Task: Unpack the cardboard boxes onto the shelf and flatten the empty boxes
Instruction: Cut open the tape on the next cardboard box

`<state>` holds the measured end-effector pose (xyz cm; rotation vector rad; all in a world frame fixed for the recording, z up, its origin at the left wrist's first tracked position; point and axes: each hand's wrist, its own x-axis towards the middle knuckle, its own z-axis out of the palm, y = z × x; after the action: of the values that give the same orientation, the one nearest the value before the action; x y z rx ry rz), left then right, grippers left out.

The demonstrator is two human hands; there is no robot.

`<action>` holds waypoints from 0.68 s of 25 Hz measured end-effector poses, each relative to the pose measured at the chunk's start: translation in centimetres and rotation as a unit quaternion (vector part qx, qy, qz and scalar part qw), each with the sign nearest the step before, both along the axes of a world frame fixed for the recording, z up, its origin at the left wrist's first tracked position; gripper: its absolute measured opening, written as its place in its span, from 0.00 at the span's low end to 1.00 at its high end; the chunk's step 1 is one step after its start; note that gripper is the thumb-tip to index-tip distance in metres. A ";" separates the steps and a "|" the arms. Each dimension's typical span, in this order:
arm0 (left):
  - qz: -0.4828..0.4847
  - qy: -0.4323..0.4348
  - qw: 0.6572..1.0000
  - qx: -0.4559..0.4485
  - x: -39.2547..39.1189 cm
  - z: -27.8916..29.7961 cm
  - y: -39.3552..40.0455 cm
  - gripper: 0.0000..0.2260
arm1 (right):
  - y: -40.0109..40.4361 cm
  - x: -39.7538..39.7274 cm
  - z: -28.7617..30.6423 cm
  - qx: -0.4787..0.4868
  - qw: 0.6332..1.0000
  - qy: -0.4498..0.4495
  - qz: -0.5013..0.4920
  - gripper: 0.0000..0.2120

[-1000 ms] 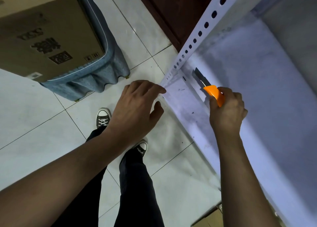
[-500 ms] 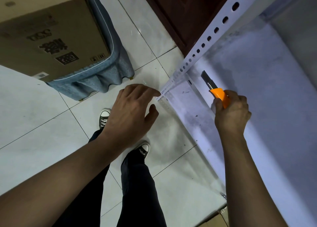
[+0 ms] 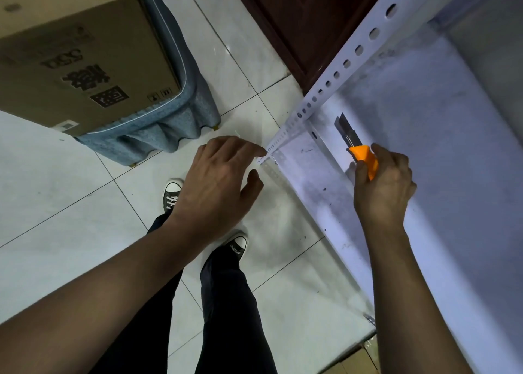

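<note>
1. Below both hands: dark trousers and black canvas sneakers with white toe caps on glossy pale floor tiles.
2. The left hand hovers palm-down, fingers relaxed and spread, holding nothing, fingertips near the shelf's corner.
3. Well apart to its right, the right hand grips an orange plastic utility knife, its grey metal blade extended over the smooth white shelf.
4. Beyond the left hand's fingertips, a perforated white metal upright rises.
5. Far left of the left hand, a brown printed cardboard box sits on a blue fabric-skirted stool.
</note>
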<state>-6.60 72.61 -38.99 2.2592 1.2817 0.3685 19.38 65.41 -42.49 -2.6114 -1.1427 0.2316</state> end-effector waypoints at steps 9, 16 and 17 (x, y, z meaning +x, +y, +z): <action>0.027 -0.003 1.000 -0.013 -0.9 0.2 1.1 0.15 | 2.0 -6.9 0.6 0.043 0.996 0.037 0.074 0.18; 0.093 0.013 0.995 -0.028 -4.4 1.0 3.5 0.15 | 6.4 -13.6 1.4 0.053 0.982 0.067 0.169 0.16; 0.104 0.016 0.994 -0.030 -5.1 1.1 3.9 0.15 | 7.2 -14.6 1.4 0.054 0.979 0.070 0.185 0.16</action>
<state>-11.69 76.50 -37.92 2.0958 1.5295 0.3652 4.79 72.59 -41.07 -2.2335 -1.5345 0.4075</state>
